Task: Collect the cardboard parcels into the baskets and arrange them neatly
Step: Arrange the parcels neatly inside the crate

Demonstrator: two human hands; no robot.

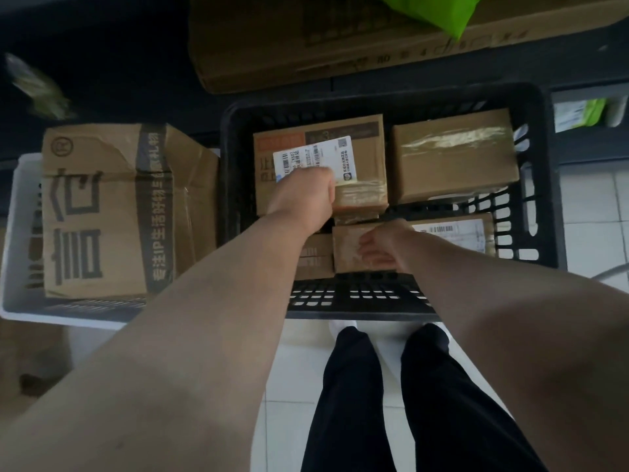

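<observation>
Head view, looking down.

- Black basket point(539, 172): slatted plastic, on the tiled floor point(592, 216), holding the cardboard parcels.
- Labelled parcel point(369, 165): back left of the black basket, white barcode label on top.
- Taped parcel point(452, 155): back right, just beside the labelled one.
- Near parcel point(343, 250): front of the basket, lying flat, with a small parcel point(315, 257) touching its left side.
- Left hand point(303, 192): on the labelled parcel with fingers curled under; whether it grips cannot be told.
- Right hand point(384, 243): fingers curved over the near parcel, grasping its left end.
- White basket point(20, 199): left of the black one, filled by a large printed carton point(102, 212).
- Flat carton point(272, 46): beyond the baskets, with a green bag point(439, 11) on it.
</observation>
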